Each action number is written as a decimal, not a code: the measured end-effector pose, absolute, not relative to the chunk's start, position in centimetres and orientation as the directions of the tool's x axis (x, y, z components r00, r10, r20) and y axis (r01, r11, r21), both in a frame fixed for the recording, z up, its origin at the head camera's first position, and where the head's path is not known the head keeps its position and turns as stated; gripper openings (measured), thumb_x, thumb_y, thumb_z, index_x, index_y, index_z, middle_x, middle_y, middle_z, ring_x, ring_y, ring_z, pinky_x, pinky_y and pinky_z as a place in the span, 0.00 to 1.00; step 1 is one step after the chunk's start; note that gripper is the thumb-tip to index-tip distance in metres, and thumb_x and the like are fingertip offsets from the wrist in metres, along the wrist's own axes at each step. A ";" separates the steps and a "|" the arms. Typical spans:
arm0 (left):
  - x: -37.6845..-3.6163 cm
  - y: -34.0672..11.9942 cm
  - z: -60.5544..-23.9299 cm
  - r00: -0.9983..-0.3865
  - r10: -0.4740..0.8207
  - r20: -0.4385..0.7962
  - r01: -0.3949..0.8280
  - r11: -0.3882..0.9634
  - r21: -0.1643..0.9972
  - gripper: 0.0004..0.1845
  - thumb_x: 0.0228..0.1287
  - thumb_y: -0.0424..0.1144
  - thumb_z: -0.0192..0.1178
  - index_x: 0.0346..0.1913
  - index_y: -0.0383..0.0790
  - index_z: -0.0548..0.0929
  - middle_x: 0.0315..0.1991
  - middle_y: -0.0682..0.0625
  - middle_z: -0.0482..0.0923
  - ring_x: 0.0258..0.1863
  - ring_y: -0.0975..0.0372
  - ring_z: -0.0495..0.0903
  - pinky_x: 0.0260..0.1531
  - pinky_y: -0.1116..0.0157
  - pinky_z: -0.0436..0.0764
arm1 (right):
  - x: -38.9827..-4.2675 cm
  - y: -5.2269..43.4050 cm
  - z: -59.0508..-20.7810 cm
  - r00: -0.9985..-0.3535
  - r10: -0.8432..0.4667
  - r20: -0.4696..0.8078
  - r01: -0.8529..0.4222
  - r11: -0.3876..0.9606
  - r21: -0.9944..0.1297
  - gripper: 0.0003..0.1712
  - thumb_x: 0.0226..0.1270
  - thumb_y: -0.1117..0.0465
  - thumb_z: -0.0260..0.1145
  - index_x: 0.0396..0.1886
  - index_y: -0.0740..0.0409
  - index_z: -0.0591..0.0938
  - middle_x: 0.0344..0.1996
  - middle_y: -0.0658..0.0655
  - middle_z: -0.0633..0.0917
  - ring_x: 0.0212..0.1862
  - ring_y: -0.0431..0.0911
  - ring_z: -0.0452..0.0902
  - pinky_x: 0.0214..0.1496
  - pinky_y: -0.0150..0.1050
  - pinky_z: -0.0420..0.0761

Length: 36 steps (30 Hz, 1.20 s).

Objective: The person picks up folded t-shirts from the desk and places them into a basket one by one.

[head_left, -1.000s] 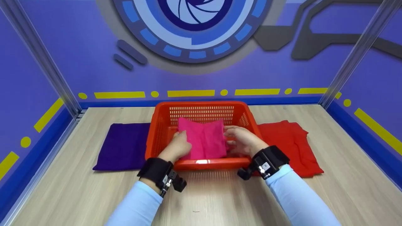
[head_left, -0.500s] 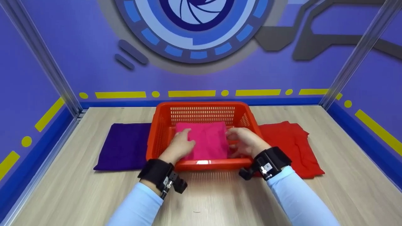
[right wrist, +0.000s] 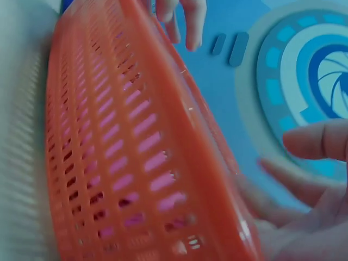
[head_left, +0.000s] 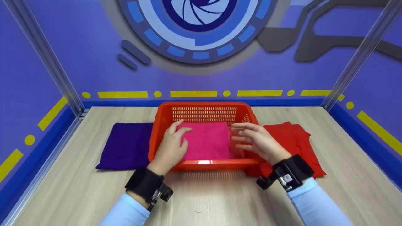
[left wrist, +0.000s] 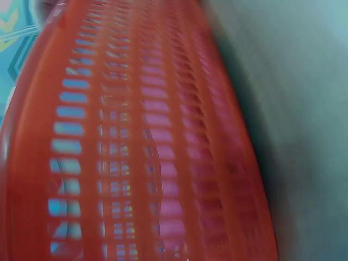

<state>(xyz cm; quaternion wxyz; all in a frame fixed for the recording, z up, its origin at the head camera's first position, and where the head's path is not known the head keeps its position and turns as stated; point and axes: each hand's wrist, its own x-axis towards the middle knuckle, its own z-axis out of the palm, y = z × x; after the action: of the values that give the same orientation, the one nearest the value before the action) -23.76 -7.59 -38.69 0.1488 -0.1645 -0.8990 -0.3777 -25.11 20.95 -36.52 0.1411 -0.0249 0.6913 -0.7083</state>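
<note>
Folded pink cloth [head_left: 208,141] lies flat inside orange slotted plastic basket [head_left: 203,108], centre of light wood-grain worktop [head_left: 220,194]. Cloth roughly square; slightly longer near-to-far, edges square w/ basket walls. Basket long axis runs left-right.

Left hand [head_left: 171,145]: fingers relaxed, spread, holding nothing; fingertips over cloth's far-left corner, palm over basket's left part. Contact w/ cloth can't be told. Right hand [head_left: 256,139]: fingers straight, pointing left, wide, empty, hovering over basket's right wall, just beside cloth's right edge.

Dark purple folded cloth [head_left: 125,146] flat on worktop left of basket, touching its left wall. Red crumpled cloth [head_left: 296,141] right of basket, partly hidden by right hand and wrist strap.

No brands, labels or readable writing anywhere.

Left wrist view: blurred, only basket's slotted wall [left wrist: 136,141], pink showing through slots. Right wrist view: basket wall [right wrist: 119,147] close up, right hand's fingers [right wrist: 321,141] cut off at right edge, other hand's fingertips [right wrist: 187,19] at top. Cloth's near edge hidden behind basket's near rim.
</note>
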 end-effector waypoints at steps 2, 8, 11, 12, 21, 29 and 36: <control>-23.5 -8.4 -38.8 -0.862 0.205 0.463 0.465 0.681 0.566 0.16 0.60 0.27 0.54 0.50 0.41 0.82 0.65 0.46 0.64 0.64 0.51 0.63 0.62 0.55 0.66 | -24.7 21.7 -36.4 -0.976 -0.215 -0.035 0.022 0.065 -0.998 0.20 0.71 0.66 0.51 0.61 0.59 0.74 0.58 0.59 0.75 0.60 0.57 0.70 0.58 0.45 0.74; -23.2 -11.4 -39.5 -0.772 0.180 0.610 0.522 0.727 0.446 0.16 0.59 0.26 0.55 0.49 0.37 0.82 0.62 0.44 0.69 0.65 0.48 0.62 0.63 0.52 0.63 | -25.0 23.8 -37.2 -0.975 -0.070 0.212 -0.224 0.326 -0.918 0.19 0.68 0.70 0.52 0.56 0.59 0.79 0.59 0.57 0.75 0.61 0.47 0.67 0.52 0.28 0.75; -23.3 -12.8 -40.1 -0.773 0.125 0.622 0.502 0.719 0.480 0.16 0.60 0.27 0.55 0.51 0.36 0.81 0.61 0.41 0.69 0.64 0.47 0.63 0.63 0.51 0.62 | -25.2 24.4 -38.0 -0.983 -0.014 0.184 -0.177 0.348 -0.921 0.22 0.67 0.71 0.50 0.59 0.59 0.76 0.64 0.56 0.70 0.64 0.48 0.63 0.51 0.28 0.74; -23.3 -13.2 -40.3 -0.783 0.107 0.613 0.488 0.715 0.500 0.16 0.61 0.28 0.55 0.52 0.36 0.81 0.61 0.40 0.69 0.63 0.47 0.63 0.63 0.51 0.61 | -25.2 24.5 -38.3 -0.987 0.000 0.160 -0.150 0.340 -0.928 0.23 0.68 0.71 0.50 0.62 0.58 0.74 0.65 0.57 0.69 0.64 0.49 0.63 0.51 0.29 0.74; -24.0 -16.5 -41.0 -0.863 0.007 0.505 0.365 0.700 0.614 0.22 0.65 0.34 0.55 0.63 0.39 0.72 0.63 0.38 0.64 0.61 0.44 0.63 0.60 0.45 0.62 | -25.6 24.8 -39.7 -0.998 0.060 -0.032 0.045 0.232 -0.972 0.33 0.70 0.65 0.51 0.73 0.58 0.55 0.67 0.61 0.63 0.61 0.53 0.65 0.61 0.45 0.70; -25.4 -18.3 -42.6 -0.935 -0.016 0.353 0.222 0.750 0.622 0.27 0.68 0.39 0.54 0.69 0.41 0.63 0.68 0.34 0.55 0.66 0.37 0.53 0.61 0.38 0.55 | -25.5 24.8 -40.0 -0.987 0.040 -0.155 0.159 0.149 -0.976 0.33 0.72 0.59 0.53 0.73 0.59 0.55 0.60 0.64 0.70 0.53 0.51 0.73 0.51 0.40 0.78; -25.1 -19.2 -44.1 -0.993 0.019 0.113 0.072 0.870 0.488 0.33 0.69 0.45 0.52 0.73 0.48 0.53 0.72 0.34 0.44 0.68 0.34 0.38 0.54 0.27 0.42 | -25.5 24.8 -40.0 -0.989 0.002 -0.149 0.148 0.122 -0.981 0.32 0.72 0.58 0.52 0.72 0.57 0.55 0.59 0.64 0.70 0.54 0.53 0.73 0.51 0.42 0.78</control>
<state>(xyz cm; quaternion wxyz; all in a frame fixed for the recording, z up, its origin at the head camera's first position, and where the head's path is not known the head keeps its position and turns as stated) -25.06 -19.16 -44.08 0.0522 -0.0238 -0.9655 -0.2542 -25.50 24.82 -40.01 0.0555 0.0501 0.7470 -0.6606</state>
